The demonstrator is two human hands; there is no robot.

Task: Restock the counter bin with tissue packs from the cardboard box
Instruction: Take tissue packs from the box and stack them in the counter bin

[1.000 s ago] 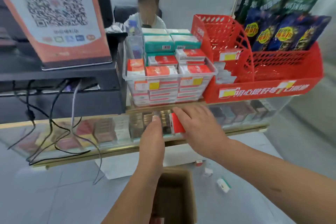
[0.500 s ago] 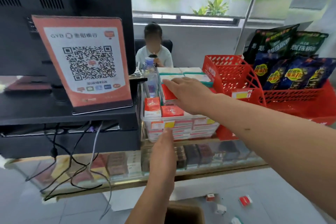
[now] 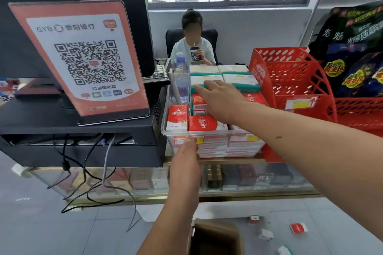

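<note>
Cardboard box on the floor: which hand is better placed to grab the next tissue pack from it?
Probably the left: the left hand touches the front of the counter bin, forearm beside the cardboard box; the right hand is stretched far over the bin.

A glass-topped counter [image 3: 248, 196] with a brass-coloured front edge carries three things side by side: a black stand [image 3: 83, 130] at the left, a clear bin [image 3: 216, 147] just beside it, and a red mesh rack [image 3: 290, 80] just right of the bin. Below is a grey tiled floor [image 3: 41, 225]. An open cardboard box [image 3: 215, 238] stands on it at the bottom edge, and to the box's right a few small packs [image 3: 298, 228] lie scattered apart from one another, one red-and-white, the others mostly white
</note>
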